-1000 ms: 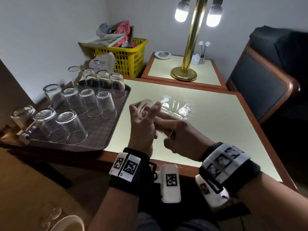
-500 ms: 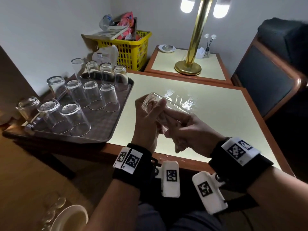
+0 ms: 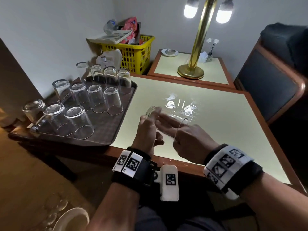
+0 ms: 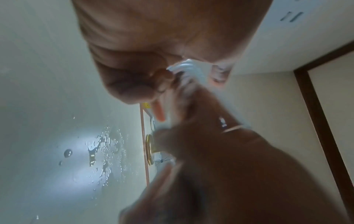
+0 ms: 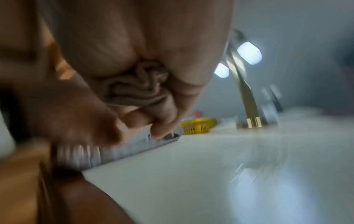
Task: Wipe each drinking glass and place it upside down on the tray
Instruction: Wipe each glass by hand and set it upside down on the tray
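A clear drinking glass [image 3: 168, 116] lies on its side in the air over the pale table [image 3: 225, 130]. My left hand [image 3: 147, 130] grips its base end, seen close in the left wrist view, where the glass [image 4: 184, 68] is blurred. My right hand [image 3: 186, 139] has fingers pushed in through the rim. It holds a crumpled cloth [image 5: 138, 86] bunched against its palm. A dark tray [image 3: 106, 130] at the left carries several glasses [image 3: 78, 120] standing upside down in rows.
Water drops [image 3: 180, 105] lie on the table just beyond the hands. A yellow basket [image 3: 135, 52] and a brass lamp base [image 3: 190, 72] on a side table stand behind. A dark chair [image 3: 270, 84] is at the right. A plate [image 3: 71, 219] is at the lower left.
The right hand has twisted at the glass's mouth and its fingers sit deeper inside. The glass has sunk lower and lies flatter over the table. The left hand keeps its grip.
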{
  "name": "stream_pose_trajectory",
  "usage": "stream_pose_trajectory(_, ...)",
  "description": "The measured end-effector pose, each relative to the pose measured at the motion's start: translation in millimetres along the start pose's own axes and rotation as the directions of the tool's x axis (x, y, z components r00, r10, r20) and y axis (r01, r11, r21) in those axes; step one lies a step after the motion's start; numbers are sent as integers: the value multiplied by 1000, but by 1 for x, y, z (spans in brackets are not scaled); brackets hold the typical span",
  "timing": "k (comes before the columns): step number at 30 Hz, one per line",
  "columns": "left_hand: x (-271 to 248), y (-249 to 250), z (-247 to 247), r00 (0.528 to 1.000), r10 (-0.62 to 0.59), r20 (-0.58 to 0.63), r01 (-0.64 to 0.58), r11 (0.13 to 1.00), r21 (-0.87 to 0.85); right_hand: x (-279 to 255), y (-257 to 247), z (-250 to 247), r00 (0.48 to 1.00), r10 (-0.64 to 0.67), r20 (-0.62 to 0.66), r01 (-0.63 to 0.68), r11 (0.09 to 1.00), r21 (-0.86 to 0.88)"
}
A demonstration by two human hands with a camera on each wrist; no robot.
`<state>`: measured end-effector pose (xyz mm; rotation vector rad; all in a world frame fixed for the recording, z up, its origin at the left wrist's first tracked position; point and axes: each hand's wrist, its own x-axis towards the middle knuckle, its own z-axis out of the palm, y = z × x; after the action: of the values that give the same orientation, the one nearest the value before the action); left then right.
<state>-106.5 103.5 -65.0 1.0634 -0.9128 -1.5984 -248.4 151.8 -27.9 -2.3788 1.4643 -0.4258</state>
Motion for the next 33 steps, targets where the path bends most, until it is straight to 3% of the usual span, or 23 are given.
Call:
stream_pose_trajectory(1, 1, -3, -2, 1000, 8, 13, -8, 1000, 2, 0, 2, 3, 1000, -25, -14, 24, 998, -59)
stream_pose_trajectory(2, 1, -3, -5, 999, 25, 21, -25, 1000, 0, 0, 3, 5, 999, -41, -18, 41, 998, 46)
stream_pose_trajectory(3, 2, -3, -6, 998, 51, 32, -51, 999, -12, 2, 3, 6, 999, -25, -27, 32, 959, 281)
stream_pose_trajectory(5, 2, 0, -10, 994, 101, 31, -100, 995, -10, 5, 1, 8, 995, 95, 43, -96, 672, 735)
stream_pose_trajectory(6, 1, 4, -12, 993, 117, 12, -117, 993, 22, 6, -1, 6, 986, 140, 94, -154, 524, 837)
stream_pose_trajectory(7, 1, 9, -16, 991, 130, -20, -129, 990, 66, 7, 0, 4, 981, 161, 111, -173, 447, 878)
stream_pose_trajectory(8, 1, 15, -20, 987, 149, -54, -143, 984, 110, 7, 2, 3, 982, 162, 100, -162, 439, 884)
stream_pose_trajectory(12, 0, 43, -57, 928, 327, -178, -265, 917, 299, 8, 6, 9, 985, 121, 121, -169, 584, 794)
stream_pose_trajectory(15, 2, 54, -92, 841, 494, -219, -301, 766, 568, 3, 23, 28, 1000, -4, -15, 9, 929, 370)
stream_pose_trajectory(16, 3, 56, -102, 819, 533, -214, -275, 691, 669, 3, 31, 35, 998, -52, -17, 55, 975, 214)
stream_pose_trajectory(18, 5, 57, -121, 773, 609, -180, -229, 532, 815, 3, 45, 48, 999, -39, 0, 39, 992, 121)
stream_pose_trajectory(22, 11, 50, -144, 686, 715, -137, -97, 276, 956, 5, 60, 61, 999, 48, 23, -51, 985, 166)
stream_pose_trajectory(28, 11, 36, -149, 696, 711, -94, 8, 124, 992, 5, 74, 70, 996, 71, 59, -80, 981, 175)
stream_pose_trajectory(33, 12, 29, -147, 685, 724, -84, 0, 115, 993, 3, 71, 71, 987, 150, 62, -162, 926, 341)
